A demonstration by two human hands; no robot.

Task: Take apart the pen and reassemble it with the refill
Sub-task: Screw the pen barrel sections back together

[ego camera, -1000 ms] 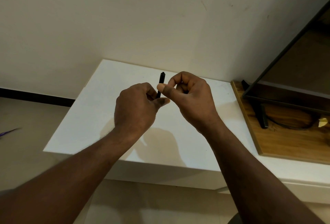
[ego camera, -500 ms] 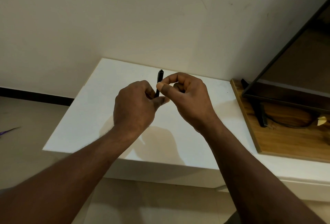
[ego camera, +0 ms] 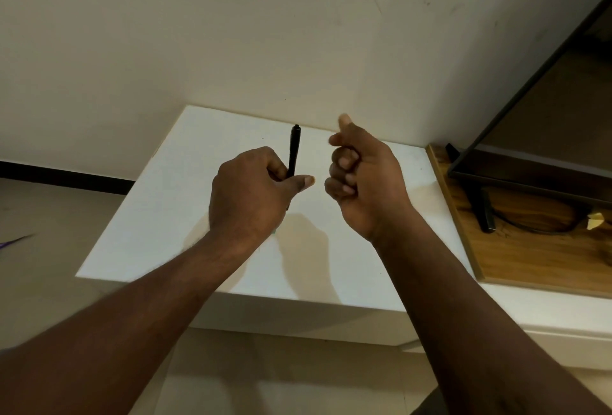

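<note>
Head view: your left hand [ego camera: 255, 193] grips the black pen [ego camera: 294, 153] by its lower end, holding it upright over the middle of the white table [ego camera: 159, 222]. Your right hand [ego camera: 364, 183] is just beside it but not touching, fingers curled in with nothing showing in them. The table's left and near edges lie well away from both hands. The wooden board [ego camera: 530, 262] meets its right edge and the wall [ego camera: 298, 34] its far edge.

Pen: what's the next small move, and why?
Probably bring the right hand to the upper end of the pen and pinch it: the left hand grips the pen upright, while the right hand is curled, apart from it.
</note>
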